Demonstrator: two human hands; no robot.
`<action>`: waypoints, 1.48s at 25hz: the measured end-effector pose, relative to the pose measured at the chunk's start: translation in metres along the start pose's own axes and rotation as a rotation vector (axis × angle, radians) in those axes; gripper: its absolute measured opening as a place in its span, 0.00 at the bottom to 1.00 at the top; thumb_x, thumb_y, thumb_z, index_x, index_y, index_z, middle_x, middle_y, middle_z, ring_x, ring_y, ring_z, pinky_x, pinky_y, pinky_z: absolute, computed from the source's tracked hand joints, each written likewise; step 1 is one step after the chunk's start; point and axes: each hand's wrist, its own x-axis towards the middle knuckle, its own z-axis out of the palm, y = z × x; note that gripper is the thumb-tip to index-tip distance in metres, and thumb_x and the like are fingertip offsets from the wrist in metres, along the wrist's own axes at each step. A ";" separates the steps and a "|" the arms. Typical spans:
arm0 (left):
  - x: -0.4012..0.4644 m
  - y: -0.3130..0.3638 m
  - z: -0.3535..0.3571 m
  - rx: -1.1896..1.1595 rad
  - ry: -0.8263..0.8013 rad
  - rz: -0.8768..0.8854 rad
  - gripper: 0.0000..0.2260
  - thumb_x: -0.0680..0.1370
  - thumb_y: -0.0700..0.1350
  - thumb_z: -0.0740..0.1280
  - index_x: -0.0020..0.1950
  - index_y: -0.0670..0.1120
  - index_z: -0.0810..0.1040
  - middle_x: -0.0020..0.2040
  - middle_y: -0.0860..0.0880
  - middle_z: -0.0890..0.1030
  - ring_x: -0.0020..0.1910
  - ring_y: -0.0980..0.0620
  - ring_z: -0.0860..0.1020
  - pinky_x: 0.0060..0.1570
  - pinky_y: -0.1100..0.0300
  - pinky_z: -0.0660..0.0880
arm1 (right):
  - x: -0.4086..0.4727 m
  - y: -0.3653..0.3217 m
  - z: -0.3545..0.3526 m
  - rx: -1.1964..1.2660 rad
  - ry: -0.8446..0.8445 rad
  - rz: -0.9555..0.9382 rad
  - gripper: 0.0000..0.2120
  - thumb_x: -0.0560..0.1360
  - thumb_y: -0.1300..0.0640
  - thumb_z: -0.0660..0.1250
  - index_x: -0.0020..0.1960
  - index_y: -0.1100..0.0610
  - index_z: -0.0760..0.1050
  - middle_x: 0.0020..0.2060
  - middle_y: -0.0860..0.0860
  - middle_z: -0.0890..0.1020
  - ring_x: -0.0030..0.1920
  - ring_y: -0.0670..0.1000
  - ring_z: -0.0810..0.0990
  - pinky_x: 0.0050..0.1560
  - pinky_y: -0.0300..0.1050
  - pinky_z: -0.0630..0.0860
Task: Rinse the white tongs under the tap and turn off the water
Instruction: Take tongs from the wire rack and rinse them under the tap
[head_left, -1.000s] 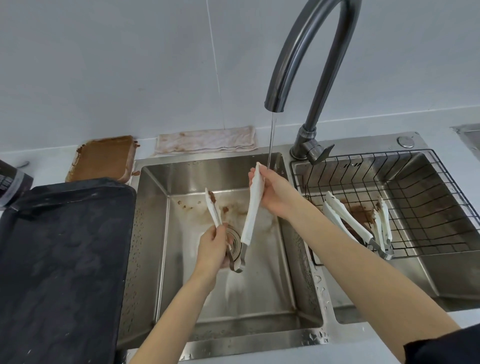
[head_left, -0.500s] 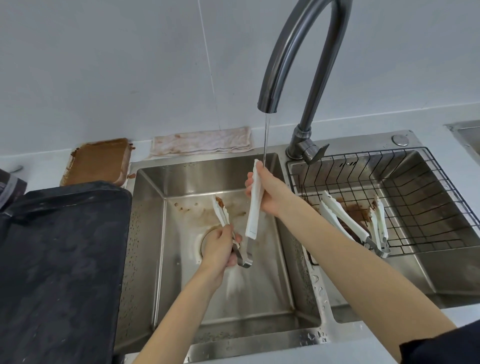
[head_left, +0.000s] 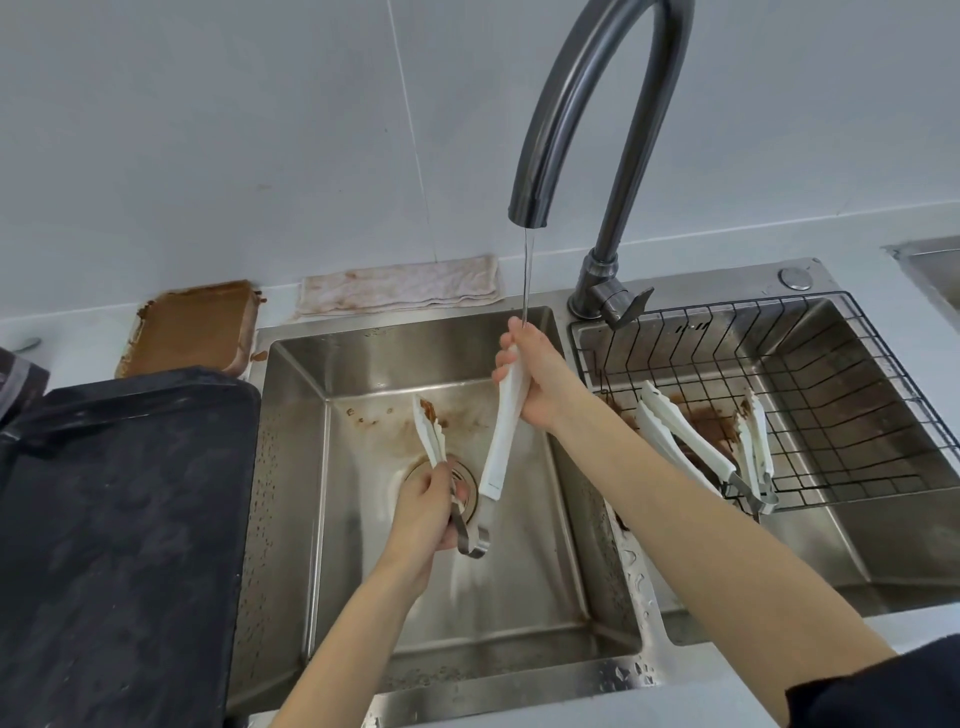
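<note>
You're holding the white tongs (head_left: 501, 441) under the tap (head_left: 587, 130).
Right hand (head_left: 535, 379) is gripping one arm's tip — hiding it; left hand (head_left: 426, 514) is gripping the other.

Left hand (head_left: 423, 512) curled low, right hand (head_left: 535, 379) gripping higher, forearms extended

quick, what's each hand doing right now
Left hand: grips the lower, metal end of one arm of the white tongs.
Right hand: grips the tip of the other arm, under the water stream.
</note>
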 end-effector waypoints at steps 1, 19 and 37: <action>0.002 -0.001 -0.002 0.027 0.026 0.015 0.12 0.80 0.42 0.52 0.39 0.41 0.67 0.31 0.47 0.69 0.17 0.57 0.63 0.16 0.70 0.59 | 0.001 -0.001 0.002 -0.019 0.065 0.028 0.08 0.78 0.52 0.62 0.43 0.54 0.71 0.24 0.47 0.76 0.18 0.43 0.71 0.19 0.33 0.70; -0.012 0.014 -0.003 0.307 0.240 0.548 0.11 0.77 0.45 0.64 0.55 0.56 0.66 0.35 0.56 0.76 0.35 0.41 0.79 0.31 0.66 0.71 | -0.014 0.015 -0.003 -0.365 0.045 -0.252 0.08 0.82 0.59 0.50 0.56 0.59 0.67 0.44 0.52 0.78 0.42 0.51 0.80 0.42 0.42 0.81; -0.003 -0.002 0.000 0.166 0.111 0.412 0.07 0.80 0.45 0.58 0.56 0.48 0.70 0.28 0.48 0.71 0.18 0.58 0.65 0.20 0.67 0.65 | -0.014 0.004 0.004 -0.704 0.066 -0.431 0.22 0.75 0.74 0.52 0.66 0.56 0.62 0.52 0.49 0.75 0.36 0.44 0.73 0.31 0.34 0.72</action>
